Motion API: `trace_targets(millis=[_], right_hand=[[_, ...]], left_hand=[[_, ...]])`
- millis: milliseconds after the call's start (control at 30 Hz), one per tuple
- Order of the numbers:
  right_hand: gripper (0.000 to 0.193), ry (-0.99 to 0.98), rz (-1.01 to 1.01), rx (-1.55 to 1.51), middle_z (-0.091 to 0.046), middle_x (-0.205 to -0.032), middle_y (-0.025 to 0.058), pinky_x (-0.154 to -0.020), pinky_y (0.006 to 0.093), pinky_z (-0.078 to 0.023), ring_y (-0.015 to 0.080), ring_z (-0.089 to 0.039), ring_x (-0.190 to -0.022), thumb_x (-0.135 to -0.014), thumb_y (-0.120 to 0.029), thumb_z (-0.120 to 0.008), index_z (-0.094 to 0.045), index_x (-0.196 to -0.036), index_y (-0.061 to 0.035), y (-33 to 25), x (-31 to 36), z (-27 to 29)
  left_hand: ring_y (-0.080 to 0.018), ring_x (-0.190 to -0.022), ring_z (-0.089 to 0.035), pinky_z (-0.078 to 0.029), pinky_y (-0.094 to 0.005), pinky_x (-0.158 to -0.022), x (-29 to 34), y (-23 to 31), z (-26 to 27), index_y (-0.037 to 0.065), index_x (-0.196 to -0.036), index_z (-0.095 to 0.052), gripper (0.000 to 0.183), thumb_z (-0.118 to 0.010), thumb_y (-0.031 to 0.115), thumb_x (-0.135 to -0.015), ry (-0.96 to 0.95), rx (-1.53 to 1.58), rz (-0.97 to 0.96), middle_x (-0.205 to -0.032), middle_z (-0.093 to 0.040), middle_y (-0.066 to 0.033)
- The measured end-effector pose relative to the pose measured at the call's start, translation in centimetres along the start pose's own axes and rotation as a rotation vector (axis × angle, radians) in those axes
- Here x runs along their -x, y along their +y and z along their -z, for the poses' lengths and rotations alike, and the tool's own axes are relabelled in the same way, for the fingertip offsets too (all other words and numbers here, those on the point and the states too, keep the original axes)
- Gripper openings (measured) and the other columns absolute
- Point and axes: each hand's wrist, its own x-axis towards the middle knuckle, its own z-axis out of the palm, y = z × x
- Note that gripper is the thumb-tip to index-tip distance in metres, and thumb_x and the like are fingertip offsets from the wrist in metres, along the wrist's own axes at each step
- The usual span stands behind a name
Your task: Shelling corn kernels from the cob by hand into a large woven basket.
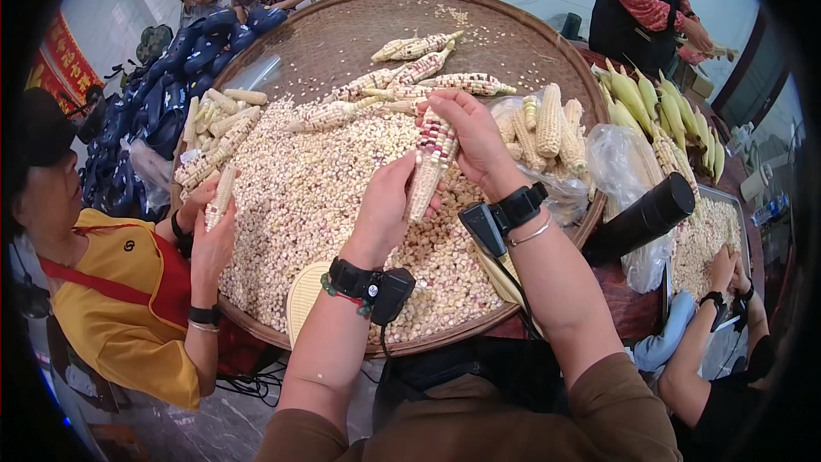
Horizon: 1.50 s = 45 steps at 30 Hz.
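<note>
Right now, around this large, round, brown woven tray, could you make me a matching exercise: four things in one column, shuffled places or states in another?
Things:
1. Partly stripped, red-and-white corn cob
2. Black cylindrical bottle
3. Long, green-husked corn ears
4. Loose, mostly pale corn kernels

Places or states:
A. Spread across the near part of the round, brown woven tray
B. Piled at the right, below a person in a black apron
C. Held by the camera wearer's left hand and right hand
D. Tilted, by the tray's near right edge

Pairs: 1-C, 2-D, 3-B, 4-A
</note>
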Motion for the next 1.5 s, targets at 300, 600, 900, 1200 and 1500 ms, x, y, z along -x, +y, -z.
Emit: trace_targets(millis=[300,600,900,1200,1500], right_hand=[[0.021,0.015,-0.002,0.057,-0.063,-0.093,0.0035,-0.072,0.0238,-0.049,0.0091,-0.059,-0.083,-0.089,-0.015,-0.067,-0.059,-0.104,-0.0021,0.2,0.0,0.0],[0.017,0.024,0.061,0.178,-0.063,-0.093,0.0026,-0.071,0.0225,-0.048,0.0079,-0.057,-0.081,-0.089,-0.014,-0.066,-0.061,-0.1,-0.0024,0.7,-0.4,0.2],[0.019,0.025,-0.013,0.029,-0.064,-0.093,0.0046,-0.068,0.0241,-0.05,0.0087,-0.059,-0.08,-0.091,-0.016,-0.064,-0.059,-0.103,-0.0025,-0.1,0.1,-0.1],[0.018,0.022,0.032,0.207,-0.061,-0.09,0.0001,-0.071,0.0226,-0.045,0.0067,-0.054,-0.081,-0.087,-0.016,-0.069,-0.062,-0.098,-0.0039,0.9,-0.1,0.1],[0.02,0.037,0.063,0.219,-0.062,-0.092,0.0009,-0.073,0.0225,-0.044,0.0071,-0.054,-0.082,-0.088,-0.018,-0.068,-0.063,-0.1,-0.0028,0.6,-0.1,0.2]], left_hand=[[-0.0148,-0.058,-0.06,-0.047,-0.0247,-0.05,-0.1,0.1,-0.4,0.003,-0.11,-0.057,0.044,-0.044,0.044,-0.101,0.012,0.027,0.051,-0.08,-0.065,-0.0099],[-0.0125,-0.058,-0.06,-0.047,-0.0238,-0.05,0.1,-0.2,-0.5,0.002,-0.103,-0.059,0.036,-0.054,0.037,-0.098,0.026,-0.177,-0.004,-0.078,-0.065,-0.0078],[-0.0153,-0.058,-0.061,-0.048,-0.0244,-0.05,0.3,0.2,-0.4,0.0,-0.107,-0.056,0.039,-0.045,0.037,-0.102,0.001,0.062,0.024,-0.079,-0.066,-0.0111],[-0.0134,-0.053,-0.059,-0.045,-0.0238,-0.047,0.4,-0.2,-1.4,0.004,-0.104,-0.057,0.036,-0.056,0.04,-0.097,0.087,-0.337,0.003,-0.073,-0.064,-0.0074],[-0.0117,-0.056,-0.059,-0.044,-0.0229,-0.047,0.2,-0.5,-0.8,0.004,-0.102,-0.057,0.031,-0.055,0.034,-0.098,-0.007,-0.17,-0.021,-0.075,-0.063,-0.0065]])
